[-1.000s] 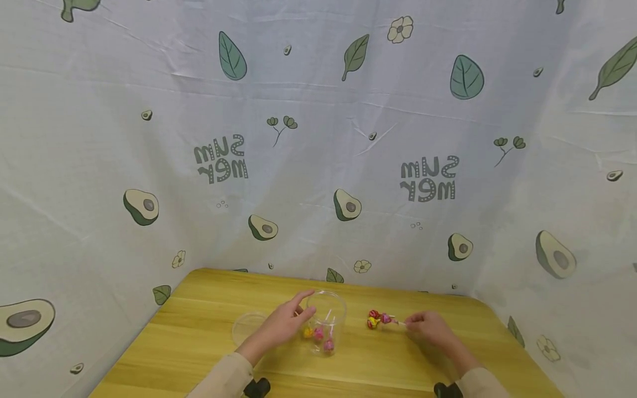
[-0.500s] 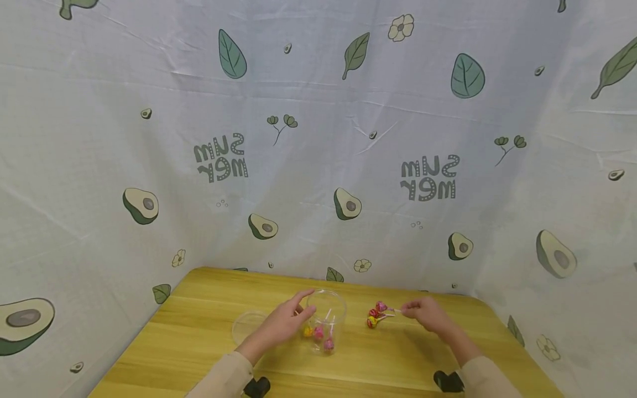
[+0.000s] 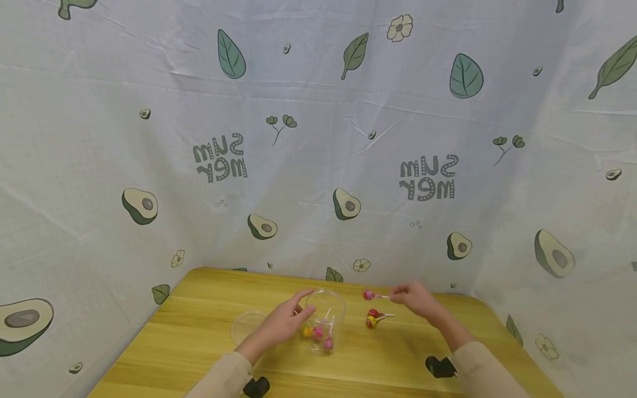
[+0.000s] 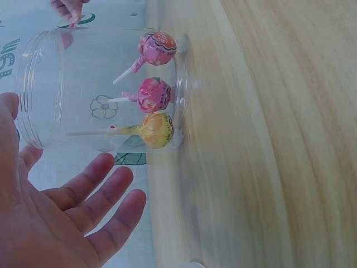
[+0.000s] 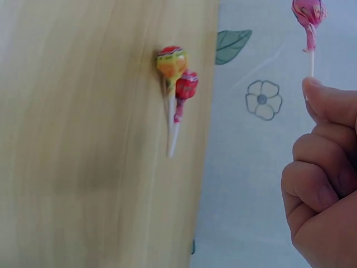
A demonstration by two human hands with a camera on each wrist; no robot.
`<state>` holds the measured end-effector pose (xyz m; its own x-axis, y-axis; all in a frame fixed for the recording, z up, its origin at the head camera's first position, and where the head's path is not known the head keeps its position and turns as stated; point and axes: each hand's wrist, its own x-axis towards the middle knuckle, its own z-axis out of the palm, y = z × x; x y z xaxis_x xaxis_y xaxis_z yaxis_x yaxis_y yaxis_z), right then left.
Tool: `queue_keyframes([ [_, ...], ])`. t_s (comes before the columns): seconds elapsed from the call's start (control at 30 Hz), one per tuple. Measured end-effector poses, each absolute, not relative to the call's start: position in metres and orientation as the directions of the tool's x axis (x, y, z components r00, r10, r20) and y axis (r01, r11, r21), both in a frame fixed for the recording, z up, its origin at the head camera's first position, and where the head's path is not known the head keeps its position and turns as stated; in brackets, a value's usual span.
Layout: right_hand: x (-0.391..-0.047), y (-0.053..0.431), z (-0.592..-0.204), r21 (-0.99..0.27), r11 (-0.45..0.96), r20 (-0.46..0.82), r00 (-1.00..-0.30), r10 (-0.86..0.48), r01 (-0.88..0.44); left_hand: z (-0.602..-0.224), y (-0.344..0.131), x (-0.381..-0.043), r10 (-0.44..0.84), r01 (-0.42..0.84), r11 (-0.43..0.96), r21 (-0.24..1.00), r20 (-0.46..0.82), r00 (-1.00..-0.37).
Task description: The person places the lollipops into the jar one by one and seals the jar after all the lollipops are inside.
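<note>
One clear round disc [image 3: 247, 327] lies on the wooden table [image 3: 373, 365], just left of the left hand [image 3: 280, 322], whose relaxed fingers touch the rim of an upright transparent jar [image 3: 338, 325] holding three wrapped lollipops [image 3: 318, 333]. Right of it, a yellow lollipop [image 3: 371, 321] and a red lollipop [image 5: 187, 85] lie touching; above the table behind them, a pink lollipop [image 3: 368, 294] is pinched by its stick in the right hand [image 3: 418, 301].

The right hand [image 3: 419, 302] holds a pink lollipop [image 3: 369, 294] by its stick [image 3: 383, 297].
</note>
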<state>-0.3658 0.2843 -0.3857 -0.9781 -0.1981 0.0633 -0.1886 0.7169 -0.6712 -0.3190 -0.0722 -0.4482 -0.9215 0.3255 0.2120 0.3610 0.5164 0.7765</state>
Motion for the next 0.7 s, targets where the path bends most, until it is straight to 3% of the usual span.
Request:
queue_keyframes([
  [0.43,-0.368,0.254,-0.364,-0.629,0.732,0.078,-0.958,-0.277,-0.263,-0.448,-0.073,-0.319,0.331,0.372,0.521,0.768,0.220,-0.918],
  [0.7,-0.367,0.235,-0.352,-0.620,0.695,0.096,-0.914,-0.393,-0.364,-0.448,-0.072,-0.320,0.337,0.373,0.519,0.769,0.217,-0.916],
])
